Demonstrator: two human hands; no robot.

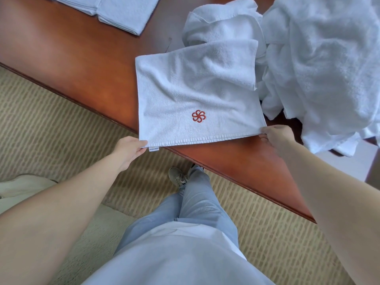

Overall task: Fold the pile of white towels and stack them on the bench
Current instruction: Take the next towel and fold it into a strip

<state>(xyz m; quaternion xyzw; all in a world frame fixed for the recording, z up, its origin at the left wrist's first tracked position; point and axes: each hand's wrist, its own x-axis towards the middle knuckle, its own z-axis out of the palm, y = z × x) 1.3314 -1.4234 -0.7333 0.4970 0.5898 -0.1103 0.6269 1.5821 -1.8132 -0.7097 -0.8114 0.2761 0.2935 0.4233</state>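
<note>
A white towel with a red flower logo (197, 93) lies spread on the brown wooden bench (82, 64), its near hem hanging just over the bench edge. My left hand (129, 149) pinches the towel's near left corner, beside a small label. My right hand (275, 136) pinches the near right corner. The towel's far end is rumpled and runs up against a heap of unfolded white towels (318, 64) on the right. A stack of folded white towels (115, 11) sits at the far left of the bench.
Striped beige carpet (51, 124) covers the floor below the bench edge. My legs in light blue trousers (197, 212) and a shoe (177, 176) stand close to the bench. A pale cushion or seat (24, 188) shows at the lower left.
</note>
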